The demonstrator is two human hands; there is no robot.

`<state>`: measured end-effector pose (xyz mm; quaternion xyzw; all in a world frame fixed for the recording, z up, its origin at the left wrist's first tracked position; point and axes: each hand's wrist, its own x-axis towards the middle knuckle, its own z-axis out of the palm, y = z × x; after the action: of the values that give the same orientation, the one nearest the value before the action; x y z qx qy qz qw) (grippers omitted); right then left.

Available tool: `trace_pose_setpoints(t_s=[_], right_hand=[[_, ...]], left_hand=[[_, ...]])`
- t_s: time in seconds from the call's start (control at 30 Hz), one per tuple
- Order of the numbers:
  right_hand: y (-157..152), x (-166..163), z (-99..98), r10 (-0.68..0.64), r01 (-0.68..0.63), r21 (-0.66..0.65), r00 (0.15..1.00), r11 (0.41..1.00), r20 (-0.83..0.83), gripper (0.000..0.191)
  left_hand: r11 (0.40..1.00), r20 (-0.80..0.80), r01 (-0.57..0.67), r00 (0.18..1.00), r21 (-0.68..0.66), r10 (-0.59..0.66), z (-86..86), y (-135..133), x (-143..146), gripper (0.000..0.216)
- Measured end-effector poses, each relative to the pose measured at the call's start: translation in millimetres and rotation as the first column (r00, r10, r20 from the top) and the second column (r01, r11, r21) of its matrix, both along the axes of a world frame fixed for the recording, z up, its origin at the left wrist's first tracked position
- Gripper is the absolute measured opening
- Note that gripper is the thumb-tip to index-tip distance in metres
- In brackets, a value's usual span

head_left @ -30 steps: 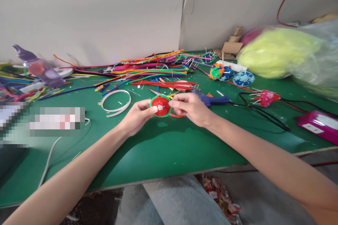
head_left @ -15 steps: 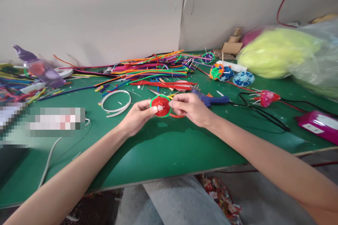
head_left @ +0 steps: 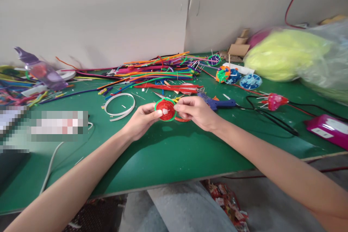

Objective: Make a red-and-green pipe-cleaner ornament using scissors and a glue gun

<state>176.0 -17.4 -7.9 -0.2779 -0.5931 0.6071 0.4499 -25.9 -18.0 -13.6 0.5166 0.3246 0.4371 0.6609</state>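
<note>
A small round piece of coiled red pipe cleaner (head_left: 166, 115) has a green rim and a whitish lump at its middle. My left hand (head_left: 144, 117) is closed on its left edge, with the thumb lying over the front. At the right edge, the thumb and fingers of my right hand (head_left: 194, 110) are pinched together on the rim. Both hands hold the piece above the green table, just in front of the pipe-cleaner pile. Behind my right hand lies a blue glue gun (head_left: 221, 103), partly hidden. Part of an orange-red ring (head_left: 181, 119) shows under that hand.
Bundles of coloured pipe cleaners (head_left: 160, 74) lie along the wall. To the left are a coiled white strip (head_left: 119, 106) and a purple bottle (head_left: 43, 70). On the right stand a pink spiky cone (head_left: 276, 101), a magenta box (head_left: 327, 130), blue patterned discs (head_left: 250, 81) and bagged yellow material (head_left: 285, 56).
</note>
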Motion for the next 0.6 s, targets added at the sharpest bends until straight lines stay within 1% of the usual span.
trace_pose_setpoints(t_s=[0.6], right_hand=[[-0.4, 0.3, 0.2, 0.000, 0.000, -0.001, 1.000, 1.000, 0.006, 0.037]], left_hand=[[1.000, -0.013, -0.005, 1.000, 0.001, 0.005, 0.5, -0.9, 0.3, 0.025]])
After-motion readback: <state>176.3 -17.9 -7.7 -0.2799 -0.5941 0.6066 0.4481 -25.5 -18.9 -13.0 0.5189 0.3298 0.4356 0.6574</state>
